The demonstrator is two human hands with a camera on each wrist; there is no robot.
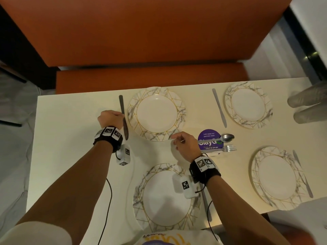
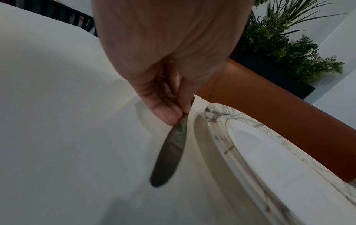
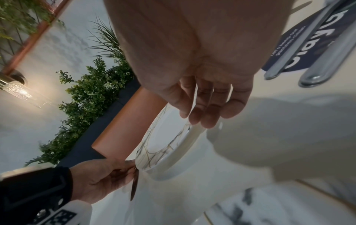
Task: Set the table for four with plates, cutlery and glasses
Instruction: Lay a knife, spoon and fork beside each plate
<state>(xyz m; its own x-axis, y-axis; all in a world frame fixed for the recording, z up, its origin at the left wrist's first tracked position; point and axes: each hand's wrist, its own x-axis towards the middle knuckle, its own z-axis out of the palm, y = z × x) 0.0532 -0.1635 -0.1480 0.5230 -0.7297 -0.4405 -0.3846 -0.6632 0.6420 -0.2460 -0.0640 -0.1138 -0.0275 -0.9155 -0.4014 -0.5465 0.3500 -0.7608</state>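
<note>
Four marbled, gold-lined plates sit on the white table [image 1: 70, 121]. My left hand [image 1: 120, 114] pinches a table knife [image 1: 123, 121] by its middle, just left of the far-left plate [image 1: 134, 110]. The blade points toward me, low over the table. In the left wrist view my thumb and fingers [image 2: 167, 114] pinch the knife [image 2: 169, 150] beside the plate rim [image 2: 217, 137]. My right hand [image 1: 174, 138] holds nothing. Its straight fingers [image 3: 204, 115] reach the near rim of the same plate [image 3: 185, 137].
A spoon [image 1: 224, 138] and fork [image 1: 229, 148] lie across a purple sign [image 1: 209, 134] mid-table. Knives lie beside the far-right plate [image 1: 219, 107] and near-right plate [image 1: 302, 174]. Another knife [image 1: 206, 204] lies partly under my right wrist. Two blurred grey glass-like shapes [image 1: 307, 103] stand at the right edge. An orange bench [image 1: 141, 78] runs along the far side.
</note>
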